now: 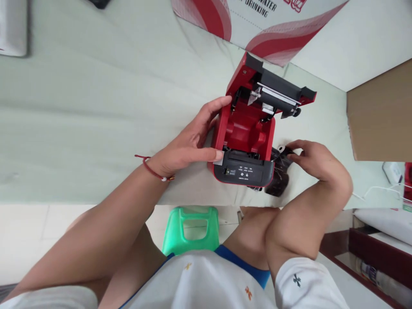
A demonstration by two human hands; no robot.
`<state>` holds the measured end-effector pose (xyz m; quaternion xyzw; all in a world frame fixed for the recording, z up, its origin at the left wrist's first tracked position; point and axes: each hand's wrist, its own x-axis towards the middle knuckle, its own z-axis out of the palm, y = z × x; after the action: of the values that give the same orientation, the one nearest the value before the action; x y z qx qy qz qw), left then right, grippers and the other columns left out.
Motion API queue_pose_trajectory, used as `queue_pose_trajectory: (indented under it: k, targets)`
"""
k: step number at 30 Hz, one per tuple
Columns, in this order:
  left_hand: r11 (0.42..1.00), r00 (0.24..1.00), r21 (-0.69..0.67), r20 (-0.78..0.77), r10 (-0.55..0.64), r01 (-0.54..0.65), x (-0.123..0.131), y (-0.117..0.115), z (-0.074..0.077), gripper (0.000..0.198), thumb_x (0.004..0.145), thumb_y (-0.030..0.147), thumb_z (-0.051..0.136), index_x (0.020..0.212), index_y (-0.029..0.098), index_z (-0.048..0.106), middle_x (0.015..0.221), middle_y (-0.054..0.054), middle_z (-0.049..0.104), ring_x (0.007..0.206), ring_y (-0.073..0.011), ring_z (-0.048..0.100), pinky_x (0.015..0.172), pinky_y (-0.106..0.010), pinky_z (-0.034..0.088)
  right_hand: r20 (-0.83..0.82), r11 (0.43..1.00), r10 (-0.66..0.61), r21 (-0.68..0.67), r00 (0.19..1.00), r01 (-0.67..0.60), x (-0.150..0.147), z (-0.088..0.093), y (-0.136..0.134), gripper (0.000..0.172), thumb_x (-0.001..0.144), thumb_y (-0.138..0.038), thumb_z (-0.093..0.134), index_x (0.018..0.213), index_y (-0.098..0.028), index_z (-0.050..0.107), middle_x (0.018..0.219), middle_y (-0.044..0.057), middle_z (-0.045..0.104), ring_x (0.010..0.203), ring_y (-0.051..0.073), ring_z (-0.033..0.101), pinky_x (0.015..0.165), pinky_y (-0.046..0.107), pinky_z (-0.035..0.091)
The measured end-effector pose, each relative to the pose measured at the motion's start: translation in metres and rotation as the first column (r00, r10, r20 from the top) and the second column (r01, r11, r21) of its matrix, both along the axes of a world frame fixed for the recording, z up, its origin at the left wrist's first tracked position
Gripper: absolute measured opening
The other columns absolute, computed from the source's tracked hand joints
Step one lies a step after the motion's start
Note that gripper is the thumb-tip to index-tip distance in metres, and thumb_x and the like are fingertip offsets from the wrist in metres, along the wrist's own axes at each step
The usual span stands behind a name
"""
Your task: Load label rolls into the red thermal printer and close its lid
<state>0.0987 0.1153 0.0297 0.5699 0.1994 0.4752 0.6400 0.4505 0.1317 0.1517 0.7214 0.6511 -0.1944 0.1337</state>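
A red and black label printer (244, 124) stands on the table with its lid (273, 90) raised, so its red inner bay and black roller show. My left hand (196, 141) grips the printer's left side, the thumb on the front corner near a small grey patch and the forefinger stretched back towards the hinge. Against the printer's right side lies a dark glossy bundle (278, 178) with a small white ring at its top; its exact kind I cannot make out. The fingers of my right hand (305, 156) are closed on the bundle's upper end, the fingertips partly hidden.
Behind the printer is a red and white printed box (238, 25). A brown cardboard box (380, 111) stands at the right, near a white cable (376, 189). A green stool (191, 229) is below the table edge. A white object (13, 28) lies far left.
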Motion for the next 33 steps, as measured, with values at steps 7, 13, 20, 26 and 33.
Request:
queue_pose_trajectory:
  k: [7, 13, 20, 26, 33]
  targets:
    - [1.000, 1.000, -0.012, 0.015, -0.002, 0.002, 0.001, 0.000, 0.001, 0.100, 0.087, 0.061, 0.094, 0.173, 0.051, 0.046, 0.193, 0.006, 0.036, 0.182, -0.0500, 0.023, 0.148, -0.072, 0.030, -0.197, 0.993, 0.102, -0.043, 0.975, -0.112, -0.035, -0.006, 0.005, 0.046, 0.091, -0.032, 0.072, 0.134, -0.021, 0.083, 0.096, 0.005, 0.083, 0.082, 0.025, 0.075, 0.078, 0.039, 0.059]
    - [1.000, 1.000, -0.007, 0.010, -0.006, 0.006, 0.000, 0.000, 0.000, 0.100, 0.087, 0.061, 0.094, 0.174, 0.051, 0.045, 0.190, 0.004, 0.040, 0.180, -0.0494, 0.029, 0.147, -0.071, 0.033, -0.391, 0.922, 0.292, -0.128, 0.873, -0.365, -0.038, 0.020, -0.003, 0.025, 0.101, -0.030, 0.072, 0.122, -0.024, 0.084, 0.119, 0.007, 0.087, 0.094, 0.024, 0.081, 0.084, 0.036, 0.065]
    - [1.000, 1.000, -0.003, 0.018, -0.011, 0.011, 0.000, 0.001, -0.002, 0.102, 0.086, 0.063, 0.094, 0.174, 0.050, 0.044, 0.192, 0.004, 0.038, 0.180, -0.0503, 0.030, 0.146, -0.072, 0.034, -0.538, 0.688, 0.669, 0.190, 0.512, -0.700, 0.010, 0.076, -0.059, 0.044, 0.117, -0.032, 0.064, 0.160, -0.043, 0.070, 0.137, 0.004, 0.086, 0.110, 0.023, 0.086, 0.088, 0.032, 0.069]
    - [1.000, 1.000, -0.002, 0.011, -0.016, 0.016, 0.000, 0.001, -0.003, 0.106, 0.085, 0.068, 0.093, 0.176, 0.050, 0.041, 0.194, 0.005, 0.032, 0.183, -0.0491, 0.020, 0.150, -0.070, 0.026, -0.440, 0.726, 0.681, 0.306, 0.585, -0.616, -0.051, 0.073, -0.057, 0.046, 0.117, -0.032, 0.060, 0.161, -0.043, 0.070, 0.144, 0.005, 0.083, 0.122, 0.027, 0.085, 0.099, 0.036, 0.071]
    - [1.000, 1.000, 0.012, 0.006, 0.013, -0.013, 0.001, 0.000, -0.001, 0.104, 0.087, 0.063, 0.093, 0.176, 0.049, 0.042, 0.193, 0.005, 0.035, 0.182, -0.0487, 0.024, 0.149, -0.068, 0.028, -0.129, 0.838, 0.511, 0.297, 0.850, -0.459, -0.124, 0.045, -0.030, 0.042, 0.113, -0.026, 0.054, 0.148, -0.026, 0.077, 0.133, 0.013, 0.083, 0.108, 0.034, 0.083, 0.093, 0.047, 0.069]
